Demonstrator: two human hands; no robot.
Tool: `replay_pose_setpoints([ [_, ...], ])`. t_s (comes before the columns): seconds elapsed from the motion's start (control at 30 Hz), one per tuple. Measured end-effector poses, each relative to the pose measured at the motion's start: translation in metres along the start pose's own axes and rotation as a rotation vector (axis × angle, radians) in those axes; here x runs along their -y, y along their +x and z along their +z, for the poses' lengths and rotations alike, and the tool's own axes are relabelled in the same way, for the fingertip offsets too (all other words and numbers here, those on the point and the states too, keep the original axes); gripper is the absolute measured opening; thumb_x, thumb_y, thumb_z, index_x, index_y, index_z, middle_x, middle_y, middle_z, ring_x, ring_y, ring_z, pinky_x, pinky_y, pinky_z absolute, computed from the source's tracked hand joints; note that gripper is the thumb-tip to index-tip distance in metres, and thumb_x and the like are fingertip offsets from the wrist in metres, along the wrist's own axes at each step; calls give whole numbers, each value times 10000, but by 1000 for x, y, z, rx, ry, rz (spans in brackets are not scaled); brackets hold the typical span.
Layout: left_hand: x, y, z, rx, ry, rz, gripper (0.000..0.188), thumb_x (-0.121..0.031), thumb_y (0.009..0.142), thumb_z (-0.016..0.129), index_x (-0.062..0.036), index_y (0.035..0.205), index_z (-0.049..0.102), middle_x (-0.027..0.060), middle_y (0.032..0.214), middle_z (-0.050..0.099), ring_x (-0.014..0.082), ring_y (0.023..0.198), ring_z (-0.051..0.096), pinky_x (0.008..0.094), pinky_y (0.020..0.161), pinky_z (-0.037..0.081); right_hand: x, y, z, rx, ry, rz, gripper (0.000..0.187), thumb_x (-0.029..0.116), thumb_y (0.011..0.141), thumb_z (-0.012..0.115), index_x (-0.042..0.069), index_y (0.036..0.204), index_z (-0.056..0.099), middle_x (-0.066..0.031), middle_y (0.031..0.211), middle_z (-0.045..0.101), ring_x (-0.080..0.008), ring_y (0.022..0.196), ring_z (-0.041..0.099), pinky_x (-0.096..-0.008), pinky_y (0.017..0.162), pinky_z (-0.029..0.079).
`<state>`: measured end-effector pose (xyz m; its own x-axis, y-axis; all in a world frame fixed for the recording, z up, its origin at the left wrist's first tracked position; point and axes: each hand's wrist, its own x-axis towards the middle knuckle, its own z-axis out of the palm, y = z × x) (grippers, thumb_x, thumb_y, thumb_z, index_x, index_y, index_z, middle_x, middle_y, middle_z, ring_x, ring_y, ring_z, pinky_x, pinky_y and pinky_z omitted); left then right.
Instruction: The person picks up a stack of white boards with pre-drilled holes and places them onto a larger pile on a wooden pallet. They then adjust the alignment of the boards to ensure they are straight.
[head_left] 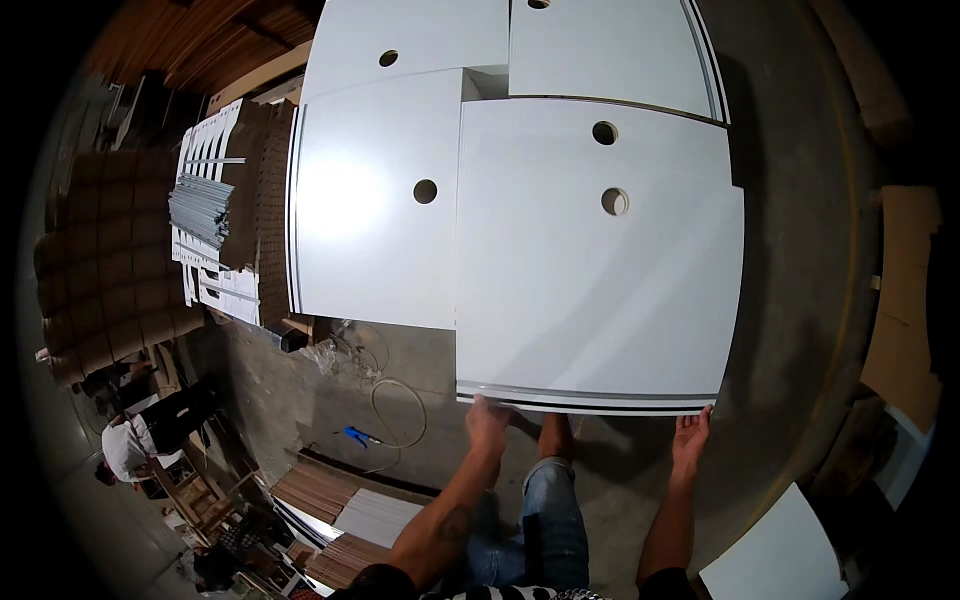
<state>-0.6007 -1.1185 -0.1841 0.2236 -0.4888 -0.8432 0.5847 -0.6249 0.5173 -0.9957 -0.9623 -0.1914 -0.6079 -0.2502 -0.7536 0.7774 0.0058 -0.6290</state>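
Head view: I look down at a big white board (600, 290), and both my hands are at its near edge.
Left hand (486, 420): my fingers are clamped on the edge, by the near left corner.
Right hand (692, 435): my fingers are clamped on the near right corner, palm turned up. I cannot tell how hard they squeeze.
Slip: the white board could tip or drop if one hand let go, because I have it only by the near edge. Then it could hit my legs (555, 490).
Twist: if I pulled harder on one side, it could turn and scrape the next-door board (370, 200), which is white too and lies along its left side.
Trip: a blue air tool (357, 436) and its hose (422, 410) lie on the floor (625, 480) to my left. My foot could catch if I stepped there without looking.
White board and fingers: they touch. Its near edge runs from my left hand to my right hand, and the rest goes away from me, flat and wide.
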Motion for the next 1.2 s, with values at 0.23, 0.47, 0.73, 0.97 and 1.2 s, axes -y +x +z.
replay_pose_setpoints([
  [0.23, -27, 15, 70, -134, 20, 74, 428, -298, 1008, 378, 74, 1193, 480, 206, 1155, 552, 320, 1013, 591, 442, 886, 534, 24, 24, 44, 69, -130, 22, 404, 374, 894, 662, 150, 1210, 549, 7, 1176, 528, -143, 1105, 476, -321, 962, 379],
  [0.47, -48, 41, 99, -170, 85, 43, 289, -235, 1023, 378, 28, 1102, 466, 143, 1028, 544, 248, 905, 584, 516, 869, 539, 40, 35, 91, 25, -247, -13, 364, 309, 898, 670, 69, 1156, 580, -33, 1105, 587, -164, 1054, 538, -327, 962, 428],
  [0.73, -52, 52, 127, -237, 6, 84, 226, -178, 1006, 394, 29, 1043, 477, 159, 1008, 575, 276, 901, 614, 493, 810, 572, 55, 55, 105, 74, -295, 39, 333, 240, 922, 632, 4, 1146, 563, -104, 1167, 587, -206, 1133, 537, -343, 1042, 420],
  [0.97, -36, 55, 112, -126, 542, 354, 171, -141, 949, 481, 25, 985, 494, 127, 884, 577, 209, 790, 593, 332, 628, 511, 70, 56, 137, -33, -342, 154, 249, 181, 963, 534, -13, 1118, 550, -167, 1207, 582, -261, 1171, 540, -416, 1058, 419],
  [1.2, -32, 55, 126, -269, 408, 287, 133, -63, 853, 566, 41, 921, 515, 68, 735, 548, 158, 650, 537, 330, 579, 447, 87, 73, 140, -48, -420, 145, 267, 85, 913, 491, -50, 1127, 576, -200, 1136, 620, -333, 1045, 611, -478, 962, 498],
])
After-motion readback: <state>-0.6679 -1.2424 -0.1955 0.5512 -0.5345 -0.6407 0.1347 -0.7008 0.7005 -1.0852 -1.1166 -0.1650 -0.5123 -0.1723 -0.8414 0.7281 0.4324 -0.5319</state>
